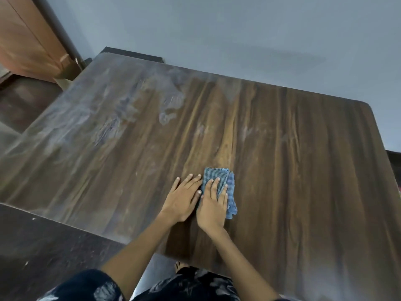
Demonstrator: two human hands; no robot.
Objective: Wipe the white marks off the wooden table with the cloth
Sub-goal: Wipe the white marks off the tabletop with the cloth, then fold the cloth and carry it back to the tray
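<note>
Right hand (pixel 213 203) lying flat, fingers spread, pressing down on the blue checked cloth (pixel 225 187); nothing pinched or curled. Left hand (pixel 184 196) lying flat just beside it, at 9 o'clock from the right hand, fingers straight and close together, resting on bare wood, its forefinger touching the cloth's left edge. Cloth sitting folded on the wooden table (pixel 303 192), near the front edge, slightly right of centre, mostly under the right palm, with a strip showing at 3 o'clock of the hand.

Moving outward: wood around the hands appearing dark and largely clear, suggesting the near-centre patch is done or was lightly soiled. Faint white marks (pixel 267 135) remaining at 1 o'clock from the cloth, well apart from it. Heavy white smears (pixel 121 109) covering the far-left part of the top, at 10 to 11 o'clock, reaching toward the far edge and the left edge. Pale haze also lingering along the near-left border at 8 to 9 o'clock.

Judging progress as early: most of the marking standing untouched, the whole left half and far strip remaining.
</note>
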